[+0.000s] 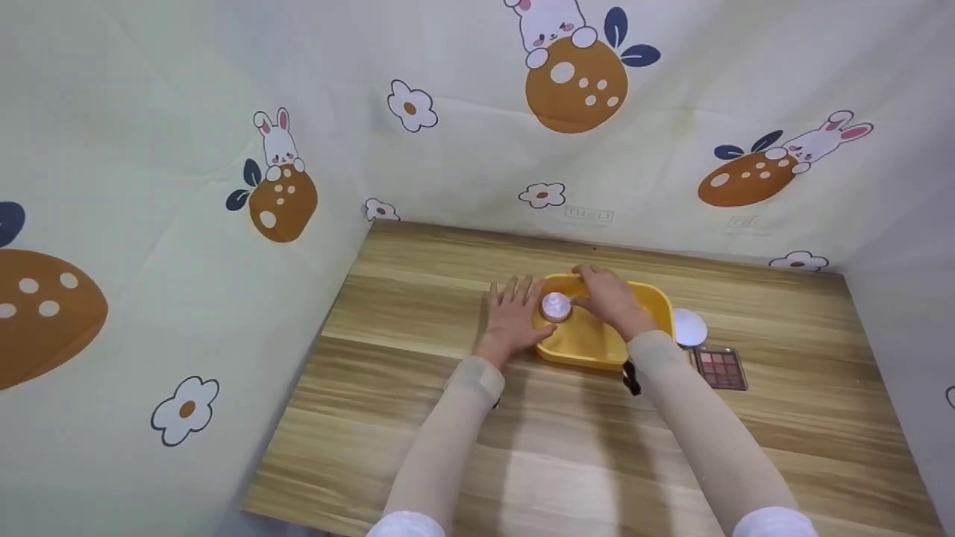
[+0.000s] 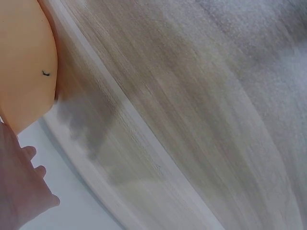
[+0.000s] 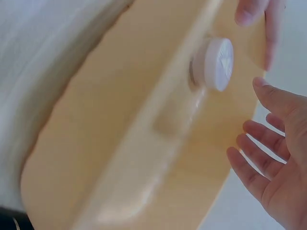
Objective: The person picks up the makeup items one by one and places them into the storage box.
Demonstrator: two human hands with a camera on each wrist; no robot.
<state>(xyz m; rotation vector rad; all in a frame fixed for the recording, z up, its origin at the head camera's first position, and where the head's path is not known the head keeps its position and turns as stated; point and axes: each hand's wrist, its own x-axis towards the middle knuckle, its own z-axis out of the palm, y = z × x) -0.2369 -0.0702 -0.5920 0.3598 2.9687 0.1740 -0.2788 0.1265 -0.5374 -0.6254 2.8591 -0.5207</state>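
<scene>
A yellow plastic tray (image 1: 586, 343) with raised walls lies on the wooden table, and its outer wall (image 2: 26, 72) fills the upper left of the left wrist view. Inside, near its left end, sits a small round white jar (image 1: 556, 307) with a faceted lid (image 3: 224, 64). My left hand (image 1: 513, 321) is at the tray's left side, fingers spread and straight, the thumb reaching over the rim. Above the tray's far side, my right hand (image 1: 610, 298) has its fingers loosely extended, thumb close to the jar. In the right wrist view, nothing is in that hand (image 3: 283, 158).
To the right of the tray lie a round white item (image 1: 690, 328) and an eyeshadow palette (image 1: 721, 368), partly behind the right forearm. The wooden table (image 1: 403, 321) meets a hanging cloth printed with rabbits and flowers (image 1: 462, 164) at its back and sides.
</scene>
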